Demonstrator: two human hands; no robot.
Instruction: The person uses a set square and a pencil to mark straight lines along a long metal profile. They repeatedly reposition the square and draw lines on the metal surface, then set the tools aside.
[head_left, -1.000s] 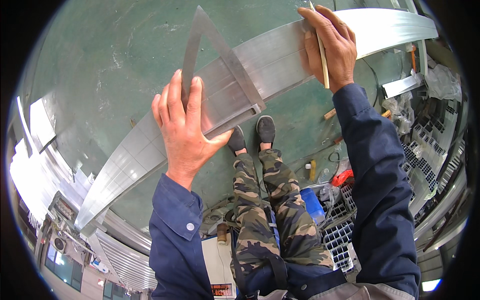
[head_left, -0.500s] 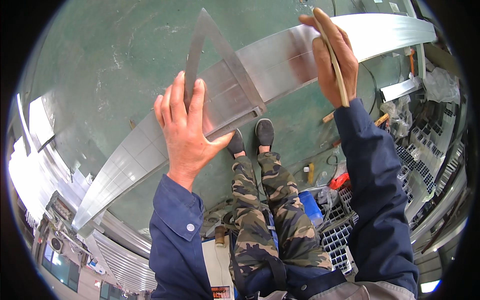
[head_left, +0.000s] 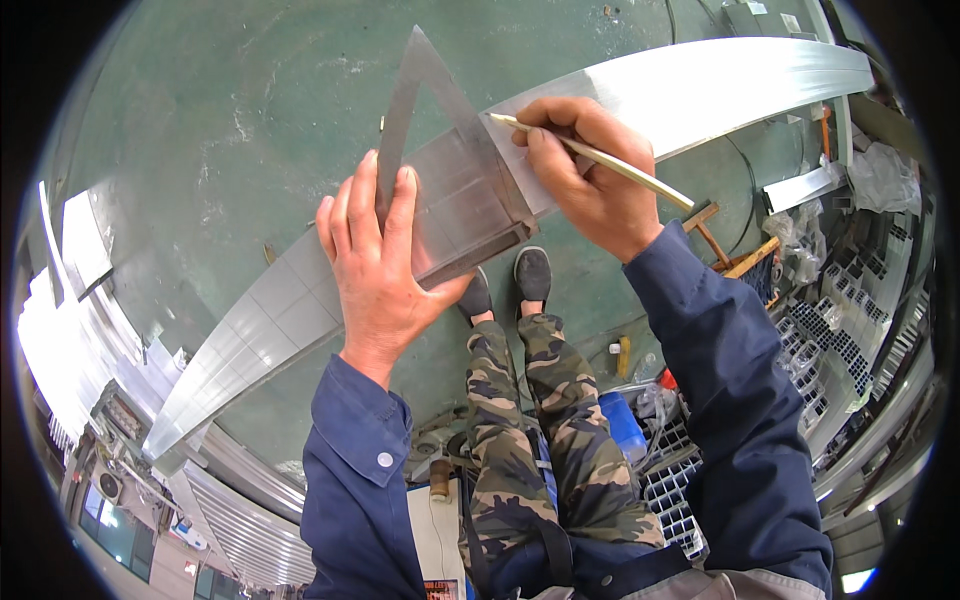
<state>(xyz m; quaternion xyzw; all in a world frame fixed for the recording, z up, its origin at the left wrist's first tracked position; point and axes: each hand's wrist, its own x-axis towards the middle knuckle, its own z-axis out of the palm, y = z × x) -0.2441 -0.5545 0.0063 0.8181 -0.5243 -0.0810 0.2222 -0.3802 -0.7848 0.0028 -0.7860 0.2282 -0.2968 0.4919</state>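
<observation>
A long silvery metal panel (head_left: 700,85) runs across in front of me, with thin grid lines on its left part. Across it lies a metal triangular set square (head_left: 468,128), its point reaching past the panel's far edge. My left hand (head_left: 378,275) is closed on the square, fingers over its left leg and thumb along the thick base at the near edge. In my right hand (head_left: 612,185) a pale, slim pencil (head_left: 645,180) is pinched. Its tip is beside the square's right leg, near the panel's far edge; whether it touches the metal I cannot tell.
My shoes (head_left: 533,272) stand on the green floor (head_left: 250,130) below the panel. At right are a wooden frame (head_left: 750,258), clear plastic wrapping (head_left: 885,180) and stacked grid-like metal profiles (head_left: 835,300). A blue container (head_left: 622,425) sits beside my leg. Ribbed metal sheets (head_left: 250,530) lie lower left.
My right hand has come down and left with the pencil, from over the panel's right part to the square's right leg. My left hand and the square look nearly unmoved.
</observation>
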